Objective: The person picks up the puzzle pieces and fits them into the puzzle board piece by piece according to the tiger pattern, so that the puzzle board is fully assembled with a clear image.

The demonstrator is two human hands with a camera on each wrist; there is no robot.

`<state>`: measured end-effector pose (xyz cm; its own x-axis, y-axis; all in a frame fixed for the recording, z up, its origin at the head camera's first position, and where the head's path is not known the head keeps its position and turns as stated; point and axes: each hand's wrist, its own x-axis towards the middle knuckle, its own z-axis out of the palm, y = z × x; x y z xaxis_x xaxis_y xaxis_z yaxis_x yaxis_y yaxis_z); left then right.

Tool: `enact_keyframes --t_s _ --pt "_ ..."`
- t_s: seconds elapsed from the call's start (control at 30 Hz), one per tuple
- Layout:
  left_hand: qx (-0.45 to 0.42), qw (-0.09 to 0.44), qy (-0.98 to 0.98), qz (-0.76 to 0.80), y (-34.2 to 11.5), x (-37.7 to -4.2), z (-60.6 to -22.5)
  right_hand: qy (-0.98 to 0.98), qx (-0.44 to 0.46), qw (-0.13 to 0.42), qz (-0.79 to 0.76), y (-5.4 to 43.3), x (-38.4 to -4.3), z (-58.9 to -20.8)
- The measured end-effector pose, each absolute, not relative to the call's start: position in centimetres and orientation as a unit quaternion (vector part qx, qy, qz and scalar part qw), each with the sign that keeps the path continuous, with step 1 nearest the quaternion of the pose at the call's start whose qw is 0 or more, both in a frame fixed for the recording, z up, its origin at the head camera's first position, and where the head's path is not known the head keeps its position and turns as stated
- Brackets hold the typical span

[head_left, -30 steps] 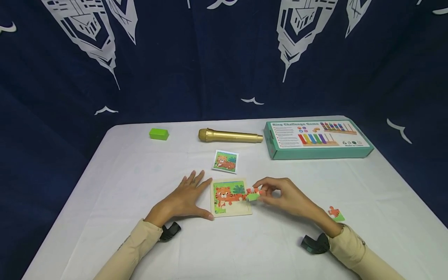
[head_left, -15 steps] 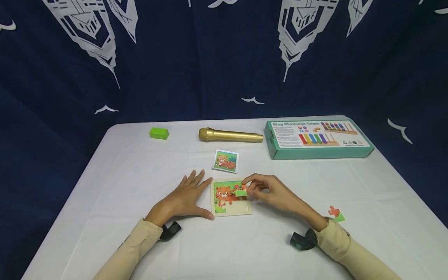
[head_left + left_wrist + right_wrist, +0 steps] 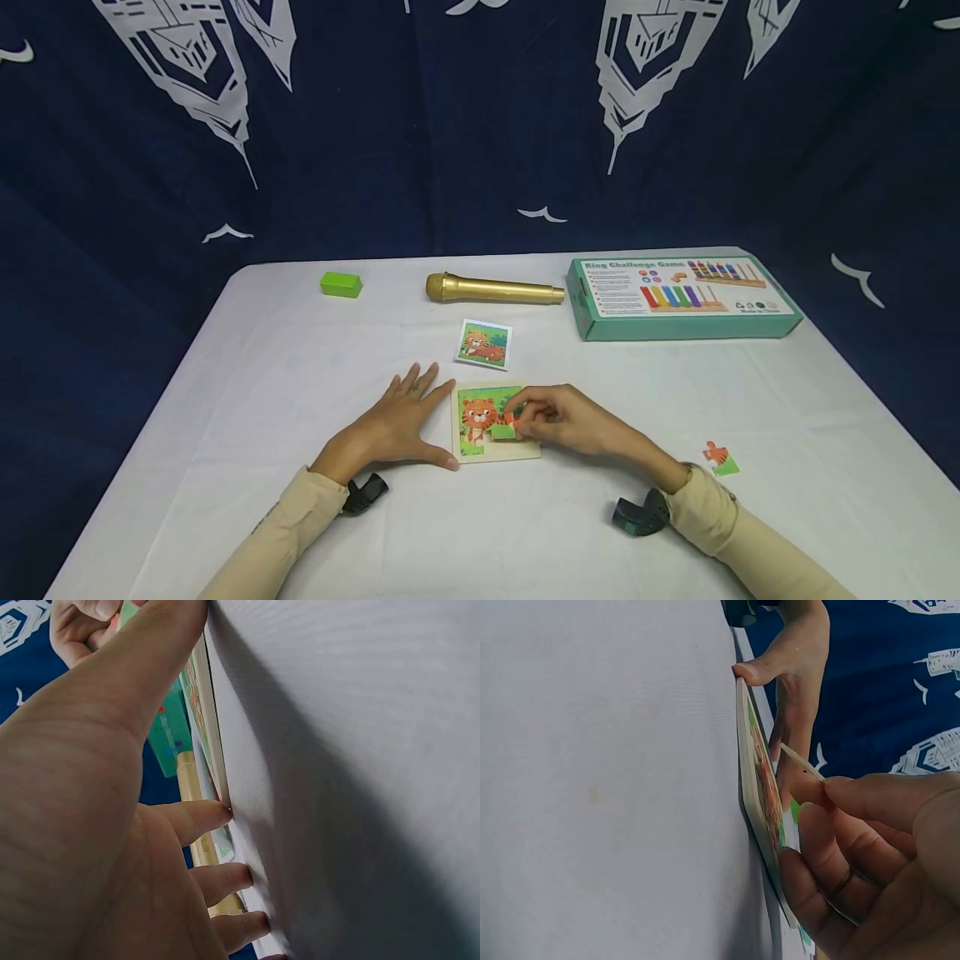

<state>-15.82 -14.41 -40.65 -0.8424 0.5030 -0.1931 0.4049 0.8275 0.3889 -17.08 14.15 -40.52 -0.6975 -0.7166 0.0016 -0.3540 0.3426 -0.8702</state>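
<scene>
A square wooden puzzle board [image 3: 510, 452] with a partly filled tiger picture lies on the white table. My right hand [image 3: 566, 421] pinches a puzzle piece [image 3: 502, 432], green and orange, between thumb and fingers just over the board. In the right wrist view that thin puzzle piece [image 3: 802, 761] is tilted above the board's face. My left hand [image 3: 401, 421] has its fingers spread, with thumb and forefinger at the board's left edge; in the left wrist view its fingertips rest on the cloth. Another puzzle piece [image 3: 721, 458], orange and green, lies by my right forearm.
Behind the board lies a small tiger picture card [image 3: 483, 345]. Farther back are a green block [image 3: 341, 285], a gold microphone [image 3: 495, 291] and a teal Ring Challenge Game box [image 3: 686, 329]. A dark blue printed curtain [image 3: 420, 125] hangs beyond the table.
My right hand has moved left with the puzzle piece, from the board's right edge to over its middle. My left hand has stayed in place.
</scene>
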Motion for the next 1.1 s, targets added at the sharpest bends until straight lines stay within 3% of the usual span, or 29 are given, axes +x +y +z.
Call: enact_keyframes --t_s 1.1 --pt "0.239 0.145 0.945 0.169 -14.4 -15.8 -40.6 0.845 -0.377 0.149 -0.348 12.9 -16.4 -40.8"
